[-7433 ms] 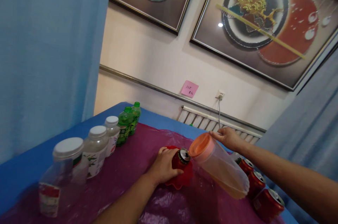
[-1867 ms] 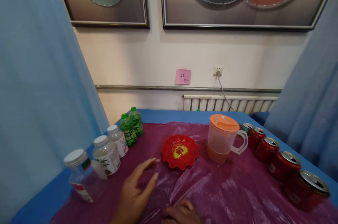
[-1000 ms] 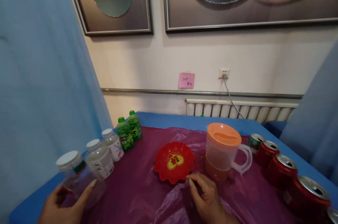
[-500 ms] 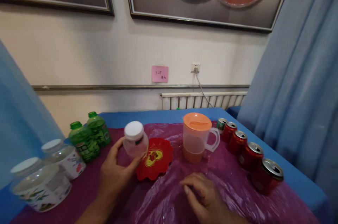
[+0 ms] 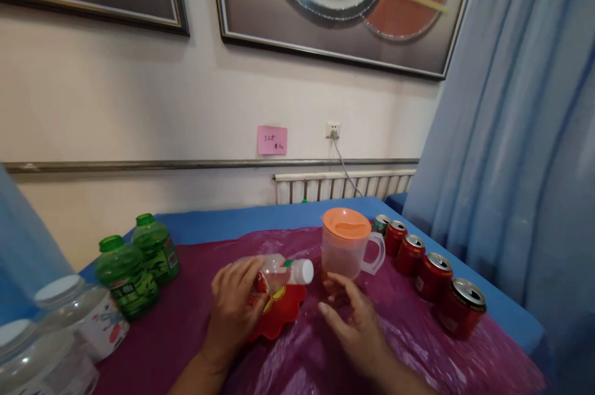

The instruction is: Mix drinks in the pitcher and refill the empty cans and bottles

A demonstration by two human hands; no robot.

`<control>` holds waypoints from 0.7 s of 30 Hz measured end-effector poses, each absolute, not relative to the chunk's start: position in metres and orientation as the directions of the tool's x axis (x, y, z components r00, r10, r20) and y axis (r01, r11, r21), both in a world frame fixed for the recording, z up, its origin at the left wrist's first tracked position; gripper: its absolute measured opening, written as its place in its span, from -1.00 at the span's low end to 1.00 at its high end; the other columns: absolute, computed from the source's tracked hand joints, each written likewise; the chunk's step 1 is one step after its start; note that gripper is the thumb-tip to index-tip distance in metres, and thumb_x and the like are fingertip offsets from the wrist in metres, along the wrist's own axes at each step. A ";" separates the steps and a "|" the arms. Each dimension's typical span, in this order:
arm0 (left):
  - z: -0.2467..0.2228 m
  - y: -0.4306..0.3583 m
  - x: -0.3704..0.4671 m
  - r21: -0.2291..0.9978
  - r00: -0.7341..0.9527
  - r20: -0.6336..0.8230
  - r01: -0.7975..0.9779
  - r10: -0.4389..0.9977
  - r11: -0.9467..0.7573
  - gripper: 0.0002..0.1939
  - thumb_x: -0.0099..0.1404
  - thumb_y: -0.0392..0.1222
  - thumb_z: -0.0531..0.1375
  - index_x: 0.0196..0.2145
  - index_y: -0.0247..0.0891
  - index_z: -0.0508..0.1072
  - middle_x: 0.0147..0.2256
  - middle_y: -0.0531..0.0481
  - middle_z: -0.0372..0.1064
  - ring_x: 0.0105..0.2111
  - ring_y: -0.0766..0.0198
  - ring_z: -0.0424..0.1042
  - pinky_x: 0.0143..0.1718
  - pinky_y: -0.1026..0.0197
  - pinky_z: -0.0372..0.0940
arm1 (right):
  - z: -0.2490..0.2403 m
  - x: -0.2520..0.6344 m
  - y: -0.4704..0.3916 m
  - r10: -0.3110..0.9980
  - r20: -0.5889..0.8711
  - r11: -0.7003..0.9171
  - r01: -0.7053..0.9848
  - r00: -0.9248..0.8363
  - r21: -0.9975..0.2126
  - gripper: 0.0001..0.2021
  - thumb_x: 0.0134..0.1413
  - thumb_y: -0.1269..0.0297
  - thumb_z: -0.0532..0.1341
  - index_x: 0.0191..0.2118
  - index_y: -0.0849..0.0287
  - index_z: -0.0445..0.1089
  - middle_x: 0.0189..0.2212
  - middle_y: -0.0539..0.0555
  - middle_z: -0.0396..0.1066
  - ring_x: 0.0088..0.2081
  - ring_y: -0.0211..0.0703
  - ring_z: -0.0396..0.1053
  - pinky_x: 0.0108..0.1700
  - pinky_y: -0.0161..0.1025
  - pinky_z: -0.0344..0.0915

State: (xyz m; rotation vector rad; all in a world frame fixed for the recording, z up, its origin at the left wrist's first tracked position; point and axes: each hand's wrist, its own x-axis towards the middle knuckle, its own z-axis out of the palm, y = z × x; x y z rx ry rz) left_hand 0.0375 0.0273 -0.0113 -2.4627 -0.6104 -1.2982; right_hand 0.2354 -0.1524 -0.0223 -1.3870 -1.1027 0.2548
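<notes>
My left hand (image 5: pixel 232 305) grips a clear plastic bottle (image 5: pixel 275 272) with a white cap (image 5: pixel 305 271) and a red label. The bottle lies tipped on its side in the air, cap pointing right. Beneath it is a red scalloped dish (image 5: pixel 279 320), partly covered by my hand and the bottle. My right hand (image 5: pixel 357 327) holds nothing, thumb and fingers apart, a short way right of and below the cap. Just behind that hand stands a clear pitcher (image 5: pixel 338 252) with an orange lid (image 5: pixel 346 223); my fingers overlap its base in view, and I cannot tell whether they touch.
Several red cans (image 5: pixel 434 275) and a green one (image 5: pixel 382 224) line the table's right side. Two green bottles (image 5: pixel 127 283) and two clear jars with white lids (image 5: pixel 83 314) stand at left. Purple plastic sheeting (image 5: pixel 186 333) covers the blue tablecloth (image 5: pixel 223 224).
The bottle has gone from upright to lying sideways in my left hand, its cap swung right. My right hand has opened and moved slightly up. The view has shifted.
</notes>
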 end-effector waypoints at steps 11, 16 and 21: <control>-0.031 0.046 0.015 -0.093 0.514 0.827 0.523 0.226 -0.847 -0.46 0.26 -0.28 0.15 0.20 -0.13 0.34 0.08 -0.11 0.47 0.06 0.01 0.40 0.18 -0.04 0.10 | -0.025 0.231 -0.078 0.661 0.689 0.414 0.621 0.299 -0.666 -0.82 0.21 0.18 0.29 -0.10 0.05 0.45 -0.37 -0.05 0.44 -0.40 -0.22 0.37 -0.35 -0.34 0.29; -0.034 0.047 0.014 -0.117 0.552 0.801 0.524 0.232 -0.844 -0.41 0.23 -0.28 0.17 0.22 -0.11 0.34 0.08 -0.09 0.47 0.06 0.03 0.41 0.16 -0.01 0.17 | -0.045 0.235 -0.071 0.608 0.739 0.477 0.610 0.291 -0.633 -0.85 0.21 0.19 0.29 -0.13 0.07 0.45 -0.41 -0.05 0.44 -0.45 -0.23 0.38 -0.41 -0.38 0.30; -0.038 0.049 0.015 -0.114 0.574 0.785 0.504 0.234 -0.856 -0.40 0.21 -0.26 0.18 0.23 -0.11 0.33 0.08 -0.09 0.47 0.07 0.03 0.42 0.15 0.00 0.22 | -0.055 0.238 -0.070 0.607 0.739 0.483 0.604 0.292 -0.634 -0.85 0.15 0.19 0.31 -0.18 0.09 0.45 -0.45 -0.05 0.43 -0.48 -0.23 0.38 -0.43 -0.37 0.29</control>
